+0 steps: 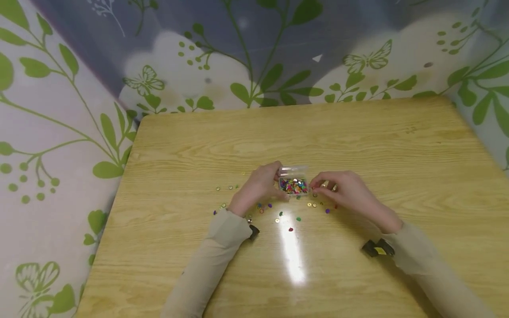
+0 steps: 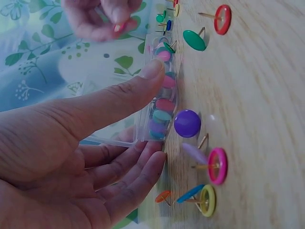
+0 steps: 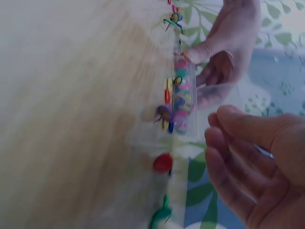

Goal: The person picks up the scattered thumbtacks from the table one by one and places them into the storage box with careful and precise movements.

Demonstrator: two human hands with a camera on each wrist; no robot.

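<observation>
A small clear plastic box (image 1: 295,194) stands on the table, full of colourful thumbtacks (image 1: 293,185). Its transparent lid (image 1: 294,170) is raised at the back. My left hand (image 1: 259,184) holds the box from the left, thumb along the near side and fingers at the far side. Just right of the box is my right hand (image 1: 347,189). Between its thumb and fingertips it pinches a pinkish-red thumbtack (image 2: 120,27), visible in the left wrist view. In the right wrist view that tack is hidden behind the fingertips.
Loose thumbtacks lie scattered around the box, among them a purple one (image 1: 328,211), a red one (image 1: 290,229) and a green one (image 1: 298,219). The wood-grain table (image 1: 179,150) meets a leaf-patterned wall covering (image 1: 222,66) at the back and left.
</observation>
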